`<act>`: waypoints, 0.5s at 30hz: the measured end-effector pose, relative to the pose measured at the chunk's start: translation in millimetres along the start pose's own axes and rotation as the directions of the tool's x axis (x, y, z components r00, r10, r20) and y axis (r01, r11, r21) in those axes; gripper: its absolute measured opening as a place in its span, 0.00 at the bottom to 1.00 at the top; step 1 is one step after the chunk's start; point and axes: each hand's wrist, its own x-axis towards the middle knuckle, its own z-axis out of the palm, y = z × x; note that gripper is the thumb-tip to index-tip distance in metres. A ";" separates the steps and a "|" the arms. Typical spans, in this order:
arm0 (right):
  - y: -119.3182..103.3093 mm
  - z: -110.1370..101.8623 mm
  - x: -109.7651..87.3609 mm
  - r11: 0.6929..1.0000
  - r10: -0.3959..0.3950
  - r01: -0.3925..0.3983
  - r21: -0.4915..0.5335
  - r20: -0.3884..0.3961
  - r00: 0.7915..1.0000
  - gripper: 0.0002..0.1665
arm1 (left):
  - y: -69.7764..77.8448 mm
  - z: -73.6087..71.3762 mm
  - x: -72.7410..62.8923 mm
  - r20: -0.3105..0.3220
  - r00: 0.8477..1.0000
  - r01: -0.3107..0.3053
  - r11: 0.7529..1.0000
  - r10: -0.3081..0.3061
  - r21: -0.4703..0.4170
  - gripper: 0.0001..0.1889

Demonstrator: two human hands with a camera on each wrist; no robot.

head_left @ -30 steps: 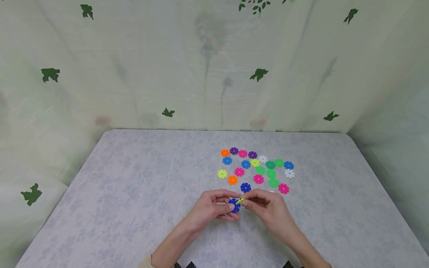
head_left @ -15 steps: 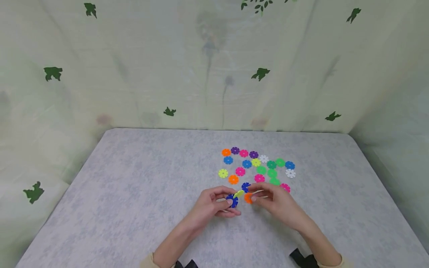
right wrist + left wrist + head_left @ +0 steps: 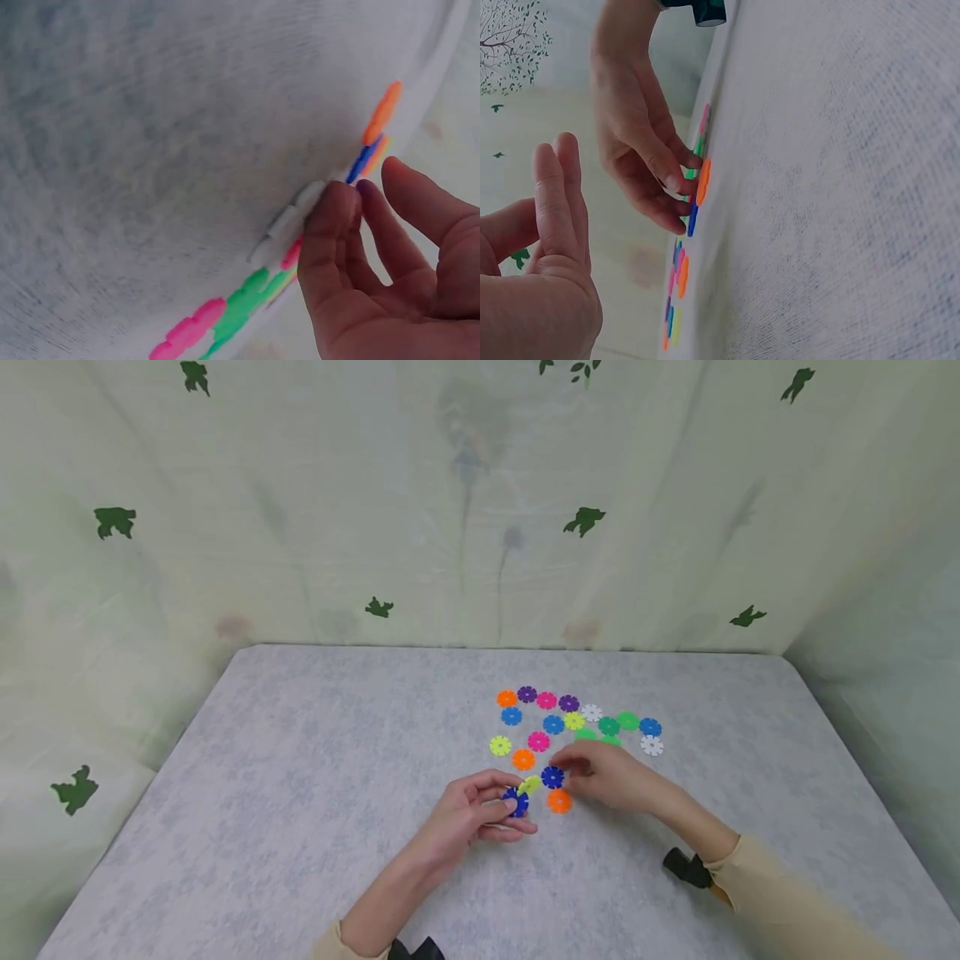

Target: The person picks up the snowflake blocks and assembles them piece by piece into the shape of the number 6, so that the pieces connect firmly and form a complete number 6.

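My left hand (image 3: 468, 810) pinches a dark blue notched disc (image 3: 518, 802) between thumb and fingers, above the table. A yellow notched disc (image 3: 531, 784) is slotted into its upper edge at an angle. Over the loose pieces on the right, my right hand (image 3: 611, 777) reaches with bent, parted fingers. Its fingertips are beside another dark blue disc (image 3: 552, 777) lying flat; contact cannot be told. In the right wrist view, the thumb stands apart from the fingers and nothing shows between them. The left wrist view hides the held discs behind the left hand (image 3: 559, 247).
An orange disc (image 3: 559, 801) lies just below the right fingertips. Several more coloured discs, among them a pink one (image 3: 538, 742), a white one (image 3: 652, 745) and a yellow one (image 3: 500, 746), lie spread on the grey table (image 3: 300, 793). A patterned curtain (image 3: 300, 510) stands behind.
My right hand has let go of the yellow disc and moved right and farther from me, over the loose discs. The orange disc has come into sight. My left hand, still holding the pair, has shifted slightly.
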 end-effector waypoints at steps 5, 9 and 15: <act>4.4 2.5 8.6 0.999 0.041 -0.041 0.011 0.011 0.999 0.16 | 0.3 -0.9 1.0 0.007 1.000 0.003 1.000 -0.003 -0.007 0.15; 4.7 4.5 12.8 0.997 0.059 -0.059 0.044 0.007 0.998 0.15 | 0.6 -1.1 0.8 0.003 1.000 0.003 1.000 -0.003 -0.008 0.14; -0.1 5.7 10.8 0.993 0.104 -0.102 0.060 -0.035 0.994 0.12 | -0.3 -2.2 0.3 0.000 1.000 0.015 1.000 -0.015 -0.015 0.15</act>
